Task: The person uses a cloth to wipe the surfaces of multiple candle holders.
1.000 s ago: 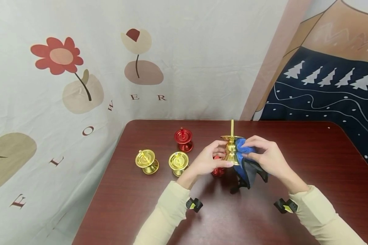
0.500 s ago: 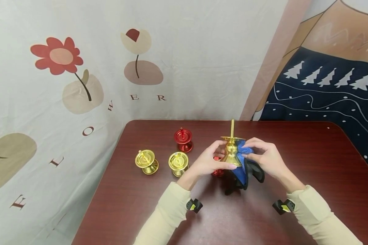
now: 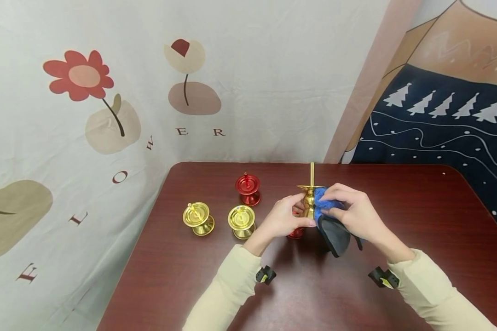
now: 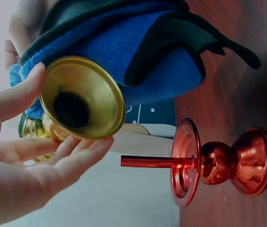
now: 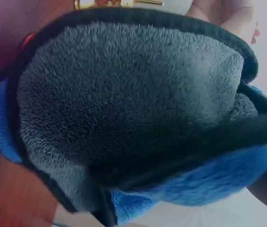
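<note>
In the head view my left hand (image 3: 282,217) holds a gold candle holder (image 3: 309,198) above the table, upright with its thin stem up. Its hollow base (image 4: 112,97) faces the left wrist camera, with thumb and fingers round it. My right hand (image 3: 358,212) pinches a blue and grey cloth (image 3: 334,235) with black edging and presses its blue side against the holder's right side. In the right wrist view the cloth's grey side (image 5: 124,94) fills most of the picture. Below the left hand a red candle holder (image 4: 218,163) stands on the table, partly hidden in the head view.
On the left of the dark red table (image 3: 182,285) stand two gold candle holders, one farther left (image 3: 199,219) and one nearer the hands (image 3: 242,222). Behind them is another red candle holder (image 3: 248,188). A printed fabric backdrop (image 3: 269,82) hangs behind the table.
The cloth has shifted left across the gold holder and covers more of its right side, with its hanging part swung about. The right hand moved slightly left; the left hand keeps its hold.
</note>
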Demonstrator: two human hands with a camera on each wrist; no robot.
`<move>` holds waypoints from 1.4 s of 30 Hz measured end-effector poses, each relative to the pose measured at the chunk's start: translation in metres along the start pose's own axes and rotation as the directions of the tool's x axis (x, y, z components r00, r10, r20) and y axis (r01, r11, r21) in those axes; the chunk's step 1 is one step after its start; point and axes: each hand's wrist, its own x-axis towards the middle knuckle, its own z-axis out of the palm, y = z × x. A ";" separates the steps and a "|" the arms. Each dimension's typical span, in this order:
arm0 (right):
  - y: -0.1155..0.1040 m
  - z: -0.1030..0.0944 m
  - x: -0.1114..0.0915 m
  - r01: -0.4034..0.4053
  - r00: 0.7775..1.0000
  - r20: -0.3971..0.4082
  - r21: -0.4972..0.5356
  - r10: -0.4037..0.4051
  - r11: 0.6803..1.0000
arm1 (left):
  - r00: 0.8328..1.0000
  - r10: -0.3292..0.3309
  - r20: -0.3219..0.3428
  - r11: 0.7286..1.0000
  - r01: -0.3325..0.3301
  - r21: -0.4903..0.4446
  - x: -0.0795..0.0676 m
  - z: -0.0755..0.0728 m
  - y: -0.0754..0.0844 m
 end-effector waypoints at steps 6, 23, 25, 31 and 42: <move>0.003 -0.008 -0.002 -0.042 0.999 0.000 0.023 0.042 0.999 | 0.998 -0.013 0.053 0.966 0.026 -0.256 -0.002 -0.005 -0.006; 0.021 -0.003 -0.010 -0.145 0.988 -0.029 0.162 0.151 0.976 | 0.995 0.008 0.101 0.921 0.032 -0.389 -0.006 -0.002 -0.007; 0.017 -0.001 -0.009 -0.098 0.994 -0.040 0.139 0.104 0.985 | 0.998 -0.017 0.055 0.954 0.033 -0.299 -0.005 0.000 -0.005; 0.007 -0.002 -0.005 0.003 0.999 -0.050 0.091 0.001 0.996 | 0.999 -0.044 0.023 0.972 0.048 -0.232 -0.004 0.001 -0.001; 0.020 -0.012 -0.015 -0.180 0.982 -0.022 0.169 0.186 0.969 | 0.991 0.071 0.110 0.874 -0.008 -0.486 -0.007 -0.001 -0.009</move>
